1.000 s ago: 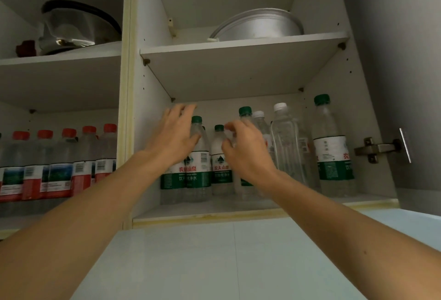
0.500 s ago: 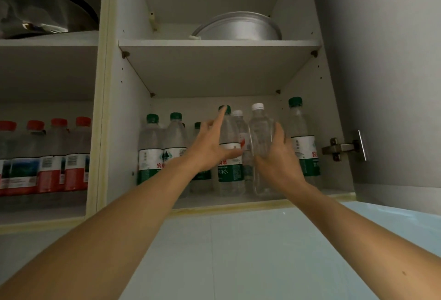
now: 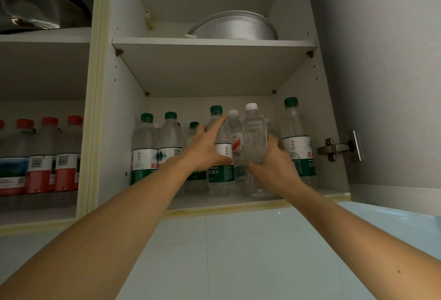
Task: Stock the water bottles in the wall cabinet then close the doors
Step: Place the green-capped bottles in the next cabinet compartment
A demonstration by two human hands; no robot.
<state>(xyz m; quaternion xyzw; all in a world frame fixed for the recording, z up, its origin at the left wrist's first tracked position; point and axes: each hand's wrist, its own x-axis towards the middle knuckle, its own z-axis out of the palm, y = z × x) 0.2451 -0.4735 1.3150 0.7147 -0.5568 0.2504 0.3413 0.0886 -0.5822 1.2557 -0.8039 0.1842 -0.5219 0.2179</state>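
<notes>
Wall cabinet (image 3: 119,113), doors open, lower shelf w/ bottles upright. Our right hand (image 3: 274,166) wraps the clear white-cap bottle (image 3: 254,137) at its front edge; left hand (image 3: 207,149), fingers spread, flat vs the green-cap bottle (image 3: 218,156) just beside.

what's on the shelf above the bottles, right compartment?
A shallow metal pan sits on the upper shelf, near the back. Only its side wall and rim show; whatever is inside or behind it is hidden by the low viewing angle.

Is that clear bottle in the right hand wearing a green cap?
No, the clear bottle gripped by the right hand has a white cap; the green-capped bottles stand around it.
</notes>
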